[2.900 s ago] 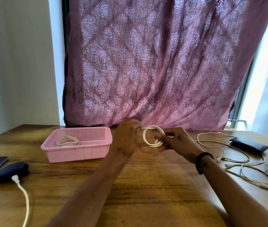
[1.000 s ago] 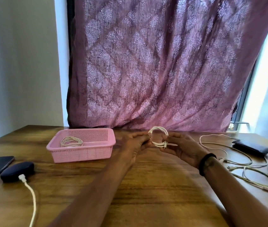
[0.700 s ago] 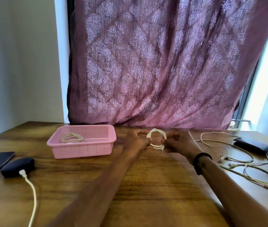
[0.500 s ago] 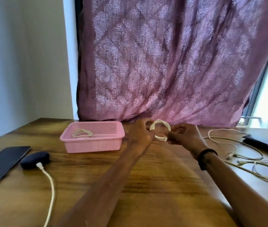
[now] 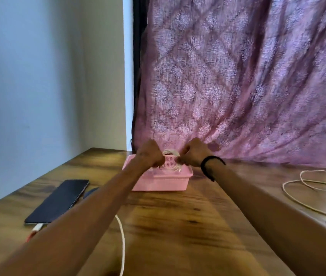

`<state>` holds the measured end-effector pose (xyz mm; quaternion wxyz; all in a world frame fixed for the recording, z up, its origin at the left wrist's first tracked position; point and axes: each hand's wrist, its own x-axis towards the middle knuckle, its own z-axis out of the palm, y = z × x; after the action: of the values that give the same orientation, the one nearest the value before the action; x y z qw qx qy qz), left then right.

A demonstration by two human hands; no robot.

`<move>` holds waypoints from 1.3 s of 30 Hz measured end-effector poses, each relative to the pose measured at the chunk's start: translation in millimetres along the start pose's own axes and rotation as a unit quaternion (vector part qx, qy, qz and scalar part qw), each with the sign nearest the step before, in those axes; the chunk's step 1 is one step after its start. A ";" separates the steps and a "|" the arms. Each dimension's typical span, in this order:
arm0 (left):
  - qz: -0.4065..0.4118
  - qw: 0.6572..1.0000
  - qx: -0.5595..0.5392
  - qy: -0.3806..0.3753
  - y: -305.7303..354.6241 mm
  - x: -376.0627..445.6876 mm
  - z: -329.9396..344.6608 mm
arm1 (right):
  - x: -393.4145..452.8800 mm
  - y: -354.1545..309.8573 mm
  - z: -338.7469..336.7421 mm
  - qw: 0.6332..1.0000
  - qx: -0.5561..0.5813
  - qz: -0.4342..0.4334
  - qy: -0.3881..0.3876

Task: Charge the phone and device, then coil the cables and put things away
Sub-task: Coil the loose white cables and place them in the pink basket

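Cable near the viewer: a white cable point(image 5: 122, 244) runs along the wooden table point(image 5: 178, 226) toward the bottom edge, its upper part hidden behind the left forearm.
Phone: a dark phone point(image 5: 58, 200) lies flat on the table at the left, screen up, with an orange-and-white plug point(image 5: 36, 228) at its near end.
Dark device: only a rounded dark edge point(image 5: 90, 193) shows just right of the phone, mostly covered by the left forearm.
Loose cables: white cables point(image 5: 305, 188) lie in open loops on the table at the right, well apart from the basket.
Pink basket: a perforated pink basket point(image 5: 166, 181) stands on the table beyond the phone, below both hands.
Coiled cable: a small white coil point(image 5: 173, 160) is held over the basket, between the two hands.
Left hand: the left hand point(image 5: 150, 155) has its fingers curled around the coil's left side.
Right hand: the right hand point(image 5: 195, 154) pinches the coil's right side with curled fingers; a black band point(image 5: 210, 166) circles its wrist.
Background: a patterned pink curtain point(image 5: 237, 76) hangs behind the table, beside a pale wall point(image 5: 38, 76).
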<state>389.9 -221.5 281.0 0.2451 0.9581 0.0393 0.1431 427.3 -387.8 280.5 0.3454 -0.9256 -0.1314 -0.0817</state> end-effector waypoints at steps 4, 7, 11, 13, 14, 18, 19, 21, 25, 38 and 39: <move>-0.042 0.998 0.047 -0.013 -14.3 0.9 17.7 | 8.8 -7.0 30.1 0.986 -0.166 0.002 -0.005; -0.053 0.998 0.037 -0.016 -16.2 6.9 26.3 | 6.7 -13.3 40.9 0.959 -0.280 -0.043 0.020; -0.043 0.999 -0.014 -0.023 -15.5 18.4 28.2 | 12.8 -14.9 46.8 0.944 -0.324 -0.064 0.013; -0.026 1.000 -0.010 0.003 -16.8 20.1 27.0 | 18.8 -14.0 45.5 0.955 -0.292 -0.054 0.007; -0.013 1.000 -0.008 0.024 -18.5 20.5 26.4 | 22.0 -12.8 44.4 0.961 -0.272 -0.051 0.009; 0.054 0.995 -0.012 0.087 -19.2 23.2 23.6 | 27.8 -0.6 30.3 0.977 -0.207 -0.047 0.037; 0.078 0.992 -0.015 0.098 -15.4 22.8 23.3 | 26.9 3.9 23.3 0.978 -0.196 -0.046 0.045; 0.124 0.984 -0.033 0.120 -0.3 17.2 26.5 | 22.5 18.4 8.8 0.980 -0.184 -0.048 0.065; 0.220 0.963 -0.074 0.137 55.7 -7.0 51.0 | -10.2 68.2 -24.6 0.976 -0.184 -0.028 0.114; 0.345 0.931 -0.118 -0.011 207.1 -79.3 218.7 | -161.5 234.1 -157.9 0.922 -0.335 0.171 0.088; 0.354 0.929 -0.108 -0.010 209.4 -79.0 225.4 | -161.8 238.0 -160.9 0.928 -0.318 0.170 0.095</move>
<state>381.6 -519.9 172.5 0.2809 0.8787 -0.3207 0.2146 334.8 -697.3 214.6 0.0527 -0.9832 0.0946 -0.1470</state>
